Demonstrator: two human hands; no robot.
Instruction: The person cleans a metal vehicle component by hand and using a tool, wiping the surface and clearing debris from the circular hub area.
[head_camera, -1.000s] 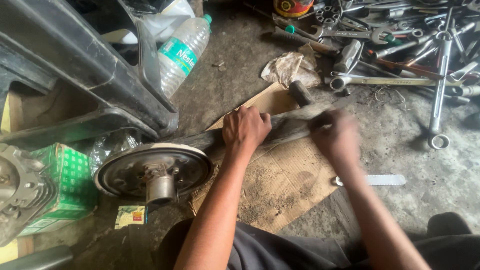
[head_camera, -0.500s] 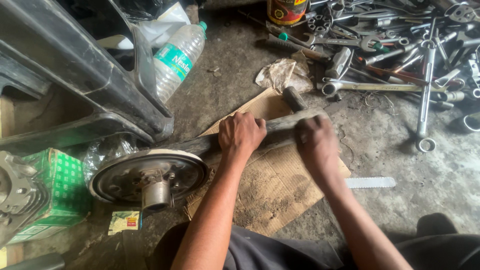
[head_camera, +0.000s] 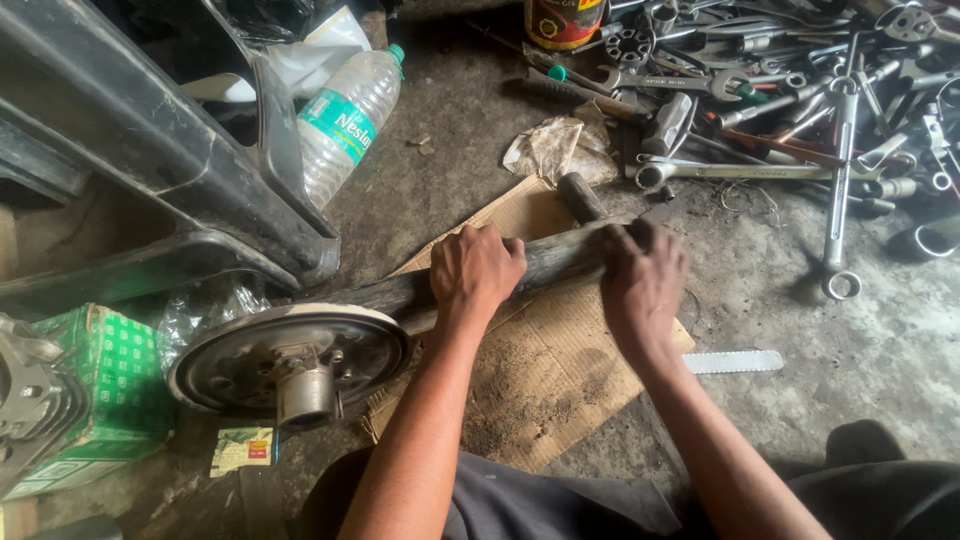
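Grimy concrete floor (head_camera: 800, 440) of a workshop, me seated low over it, knees at the near edge of view. Flattened brown cardboard (head_camera: 560, 390) lies under the work, likely to keep dirt and grease off the parts.

Both hands are on a long dark belt-like strip (head_camera: 560, 262) that runs from a round metal pulley disc (head_camera: 290, 355) at near left out toward the middle of the floor. My left hand (head_camera: 475, 272) grips it near the disc, fingers wrapped over the top and closed on it. My right hand (head_camera: 642, 285) clamps it further along, fingers curled over the far edge, also closed on it. Two grips apart seem to hold the strip taut and flat against the cardboard. The disc lies tilted, hub (head_camera: 305, 390) toward me.

Packages and labels: a green box with a white grid pattern (head_camera: 110, 390) sits at the near left edge, beside a finned grey engine part (head_camera: 30, 410). A small yellow-green printed card (head_camera: 243, 450) lies flat just in front of the disc. A clear plastic bottle with a teal label band and teal cap (head_camera: 345, 125) lies on its side against a black plastic body panel (head_camera: 150, 150). A round can with a red and yellow label (head_camera: 562, 22) stands at the far edge. Spanners and sockets (head_camera: 800, 100) are heaped at the far right corner; a crumpled rag (head_camera: 555, 150) is near them. A pale toothed blade (head_camera: 733, 362) lies flat to my right.
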